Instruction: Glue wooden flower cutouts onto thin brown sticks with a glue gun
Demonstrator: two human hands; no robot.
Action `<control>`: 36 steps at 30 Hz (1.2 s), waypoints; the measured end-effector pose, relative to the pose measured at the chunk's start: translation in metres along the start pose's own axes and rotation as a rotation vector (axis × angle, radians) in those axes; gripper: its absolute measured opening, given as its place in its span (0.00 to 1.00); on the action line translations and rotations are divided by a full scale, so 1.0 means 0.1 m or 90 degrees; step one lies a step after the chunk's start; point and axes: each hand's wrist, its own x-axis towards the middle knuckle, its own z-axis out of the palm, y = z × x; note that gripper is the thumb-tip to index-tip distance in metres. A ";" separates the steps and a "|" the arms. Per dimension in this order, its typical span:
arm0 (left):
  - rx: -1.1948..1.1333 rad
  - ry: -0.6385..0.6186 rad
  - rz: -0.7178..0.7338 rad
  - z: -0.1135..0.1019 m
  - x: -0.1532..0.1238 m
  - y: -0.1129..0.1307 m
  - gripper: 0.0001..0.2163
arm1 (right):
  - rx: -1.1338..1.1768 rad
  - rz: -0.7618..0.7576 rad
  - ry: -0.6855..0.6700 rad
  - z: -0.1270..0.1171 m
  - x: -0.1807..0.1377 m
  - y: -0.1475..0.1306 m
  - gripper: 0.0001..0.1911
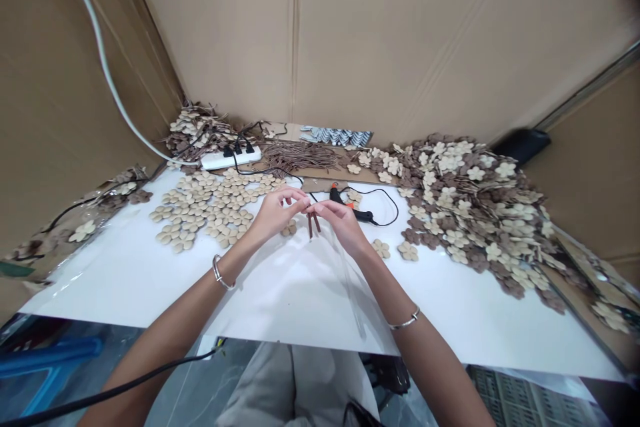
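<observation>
Above the middle of the white tabletop (290, 300), my left hand (280, 210) and my right hand (341, 219) meet fingertip to fingertip. Both are closed in a pinch on thin brown cords (311, 225), whose two short ends dangle below the fingers. What lies right between the fingertips is too small to make out. Just behind my right hand rests a black glue gun (363, 215) with an orange trigger. Beige flower pieces (227, 210) spread over the table beside my left hand, and a loose beige flower (381, 249) lies near my right wrist.
A large heap of beige and brown flowers (460, 193) covers the right side. At the back are a bundle of brown cords (303, 155), a white power strip (231, 158) with black plugs, and striped pieces (340, 137). Cardboard walls (360, 40) enclose the table.
</observation>
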 end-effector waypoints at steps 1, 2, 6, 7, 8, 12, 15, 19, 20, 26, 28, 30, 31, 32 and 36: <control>-0.003 -0.003 -0.001 0.00 0.00 0.00 0.12 | -0.002 0.005 -0.008 0.00 -0.01 0.00 0.14; -0.007 -0.003 0.000 0.00 0.00 0.00 0.12 | 0.000 0.009 -0.014 0.00 -0.01 0.00 0.14; -0.017 0.009 0.001 -0.06 0.03 -0.01 0.12 | 0.008 0.026 -0.020 0.01 -0.03 0.02 0.14; -0.017 0.015 -0.001 -0.08 0.04 -0.01 0.13 | 0.006 0.030 -0.021 0.01 -0.02 0.02 0.14; -0.017 0.022 -0.003 -0.10 0.05 -0.01 0.13 | 0.001 0.032 -0.023 0.02 -0.02 0.02 0.14; -0.033 0.039 -0.010 -0.19 0.08 -0.02 0.15 | -0.023 0.032 -0.034 0.04 -0.03 0.01 0.14; -0.052 0.036 -0.021 -0.22 0.09 -0.02 0.15 | -0.035 0.031 -0.038 0.05 -0.03 0.00 0.15; -0.070 0.034 -0.035 -0.24 0.09 -0.04 0.15 | -0.029 0.035 -0.044 0.06 -0.04 0.01 0.14; -0.069 0.031 -0.042 -0.24 0.09 -0.04 0.15 | -0.017 0.034 -0.035 0.07 -0.04 0.01 0.14; -0.040 -0.023 -0.089 -0.16 0.05 -0.03 0.16 | 0.085 0.053 0.000 0.11 -0.02 0.04 0.14; -0.050 -0.038 -0.098 -0.12 0.04 -0.02 0.15 | 0.070 0.070 -0.020 0.11 -0.02 0.05 0.16; -0.058 -0.047 -0.106 -0.10 0.02 0.00 0.15 | 0.044 0.072 -0.032 0.11 -0.03 0.06 0.16; -0.056 -0.049 -0.107 -0.09 0.01 0.01 0.15 | 0.032 0.071 -0.033 0.11 -0.03 0.06 0.16; -0.049 -0.049 -0.107 -0.08 0.01 0.03 0.15 | 0.025 0.069 -0.032 0.11 -0.03 0.06 0.16; 0.022 -0.056 -0.088 -0.10 -0.01 0.08 0.15 | 0.023 0.074 -0.016 0.10 -0.03 0.06 0.16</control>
